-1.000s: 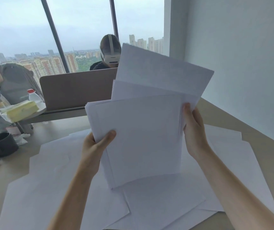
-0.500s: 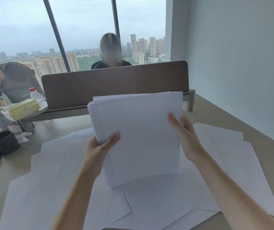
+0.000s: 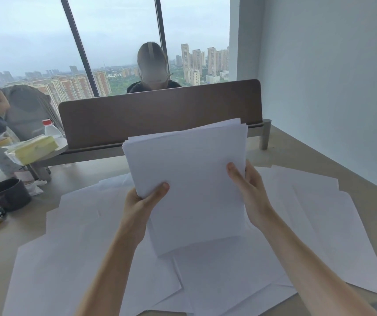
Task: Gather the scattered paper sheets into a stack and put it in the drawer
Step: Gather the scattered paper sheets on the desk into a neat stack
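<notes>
Paper sheets [image 3: 96, 258] lay loose across the desk's [image 3: 285, 156] near edge, light and slippery. Above them the left hand [image 3: 140, 207] and right hand [image 3: 249, 192] gripped the upright stack [image 3: 189, 179] by its side edges; floppy, it likely needed that two-sided hold.

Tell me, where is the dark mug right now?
The mug stands at the far left of the head view on the desk, left of the loose sheets and below the yellow tissue pack.
</notes>
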